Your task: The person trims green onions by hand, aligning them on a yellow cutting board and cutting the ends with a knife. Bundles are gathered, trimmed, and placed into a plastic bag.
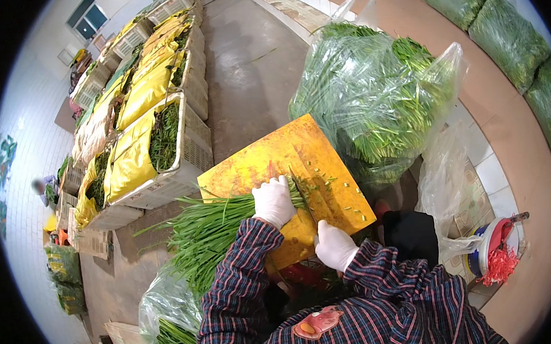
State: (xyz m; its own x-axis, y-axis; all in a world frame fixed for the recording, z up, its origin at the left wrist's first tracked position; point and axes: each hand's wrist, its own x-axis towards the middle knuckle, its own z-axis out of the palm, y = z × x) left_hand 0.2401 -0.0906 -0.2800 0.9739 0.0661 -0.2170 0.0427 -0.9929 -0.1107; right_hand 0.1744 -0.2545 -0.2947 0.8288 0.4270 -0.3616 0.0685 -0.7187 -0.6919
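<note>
Both of my hands wear white gloves. My left hand (274, 202) presses down on a thick bunch of long green chives (209, 229), its fingers closed round them near their cut ends. The bunch spreads leftward past the edge of a stained yellow cutting board (250, 164). In my right hand (335, 245), closed round the handle, is a knife (304, 195); its blade stands on the board just right of the bunch's ends. Small cut bits (351, 208) lie scattered to the right of the blade. What supports the board is mostly hidden.
Beyond the board stands a big clear bag (372, 103) full of chives. White crates (191, 136) of greens under yellow sheets line the left. A bucket with red ties (491, 247) is at right, near a loose plastic bag (447, 187). Another bag of chives (171, 317) sits lower left.
</note>
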